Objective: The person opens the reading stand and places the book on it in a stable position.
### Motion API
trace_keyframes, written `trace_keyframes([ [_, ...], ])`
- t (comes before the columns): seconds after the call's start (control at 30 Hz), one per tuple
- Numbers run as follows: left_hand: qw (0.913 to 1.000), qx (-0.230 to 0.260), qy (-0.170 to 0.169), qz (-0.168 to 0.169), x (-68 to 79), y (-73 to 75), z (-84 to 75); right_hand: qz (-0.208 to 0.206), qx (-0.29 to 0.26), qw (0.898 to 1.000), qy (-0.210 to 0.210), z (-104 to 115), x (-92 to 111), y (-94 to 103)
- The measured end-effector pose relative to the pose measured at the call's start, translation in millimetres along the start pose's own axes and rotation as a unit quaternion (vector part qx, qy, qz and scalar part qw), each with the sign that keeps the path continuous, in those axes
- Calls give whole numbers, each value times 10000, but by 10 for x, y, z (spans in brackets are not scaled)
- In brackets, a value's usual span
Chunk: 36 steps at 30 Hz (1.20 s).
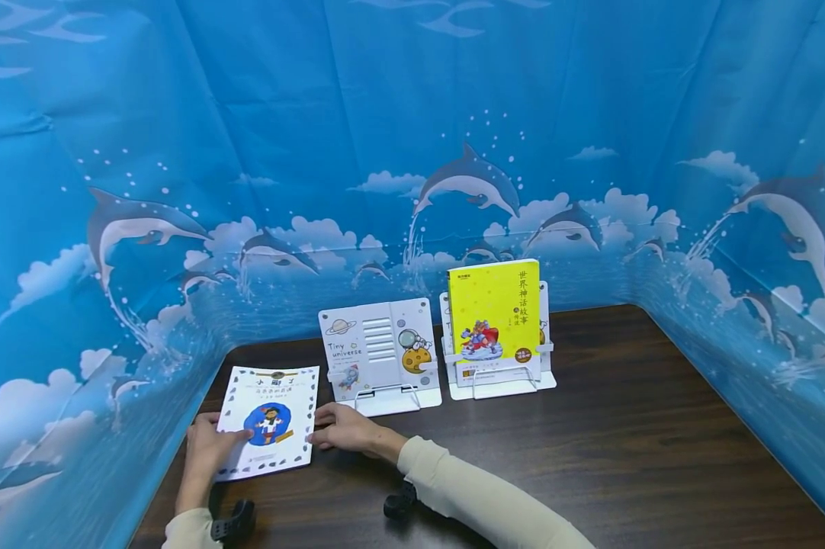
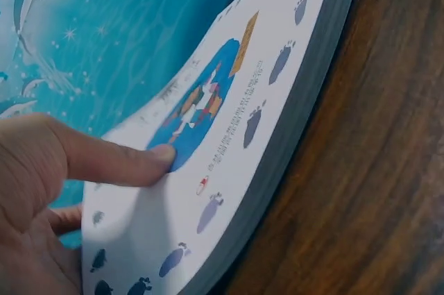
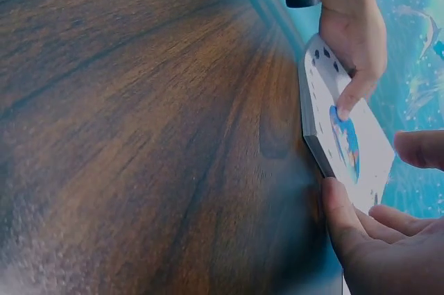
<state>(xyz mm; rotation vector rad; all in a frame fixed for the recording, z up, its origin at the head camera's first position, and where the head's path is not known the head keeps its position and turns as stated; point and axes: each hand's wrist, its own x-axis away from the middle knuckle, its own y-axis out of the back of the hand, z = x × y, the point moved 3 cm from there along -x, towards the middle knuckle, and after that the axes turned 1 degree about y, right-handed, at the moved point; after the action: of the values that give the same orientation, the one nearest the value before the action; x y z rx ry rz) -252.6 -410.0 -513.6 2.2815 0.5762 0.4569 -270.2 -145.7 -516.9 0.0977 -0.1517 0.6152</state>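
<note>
A white picture book (image 1: 268, 393) with dark footprints round its cover and a blue circle lies at the table's left side. My left hand (image 1: 207, 447) grips its left edge. In the left wrist view the thumb of that left hand (image 2: 48, 184) presses on the cover, while the other fingers are partly hidden behind the book. At the opposite edge is my right hand (image 1: 349, 428). The right wrist view shows the fingers of this right hand (image 3: 388, 243) fairly straight against the book's edge (image 3: 316, 153), with the thumb held apart from the cover.
Behind the right hand stands a white bookstand (image 1: 378, 343) with space drawings and no book on it. To its right, another bookstand (image 1: 548, 374) holds a yellow book (image 1: 495, 305) upright. Blue dolphin-print cloth (image 1: 357, 114) surrounds the dark wooden table (image 1: 591, 442).
</note>
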Motion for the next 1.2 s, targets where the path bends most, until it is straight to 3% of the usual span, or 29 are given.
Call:
trace_keyframes([
  [0.2,9979,617,-179,-21,18,-12,39,8,15,10000,4,-12,-11,30],
  [0.6,9838,1787,-131,-32,60,10,47,30,581,9982,160,1,5,47],
  [1.0,9757,2112,-575,-88,226,-11,-140,-621,579,9941,670,75,-28,150],
  [1.2,9703,2308,-716,-150,274,10,-228,-695,780,9920,711,161,-12,229],
])
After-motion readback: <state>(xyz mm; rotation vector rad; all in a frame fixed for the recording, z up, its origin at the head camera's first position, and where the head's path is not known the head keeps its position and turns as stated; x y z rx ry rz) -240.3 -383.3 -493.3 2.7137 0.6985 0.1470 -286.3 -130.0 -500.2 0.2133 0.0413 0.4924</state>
